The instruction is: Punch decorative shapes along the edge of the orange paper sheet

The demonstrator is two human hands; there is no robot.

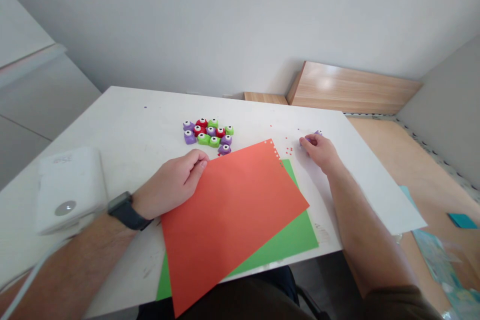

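My left hand (183,172) pinches the upper left edge of an orange sheet of paper (236,210), thumb on top. Small punched holes line the sheet's upper right corner. Underneath it, partly covered, lies a green sheet (285,240). Over at the right, my right hand (318,151) is closed round a small purple paper punch (318,133), mostly hidden by the fingers. Tiny orange paper bits (289,150) are scattered between that hand and the sheet. Beyond my left hand stands a cluster of purple, red and green paper punches (208,132).
A white box-shaped device (69,185) with a cable sits on the left of the white table (131,135). A wooden panel (348,87) stands behind the table's far right corner. Past the right edge is a light wooden surface (412,160) with a teal item (463,220).
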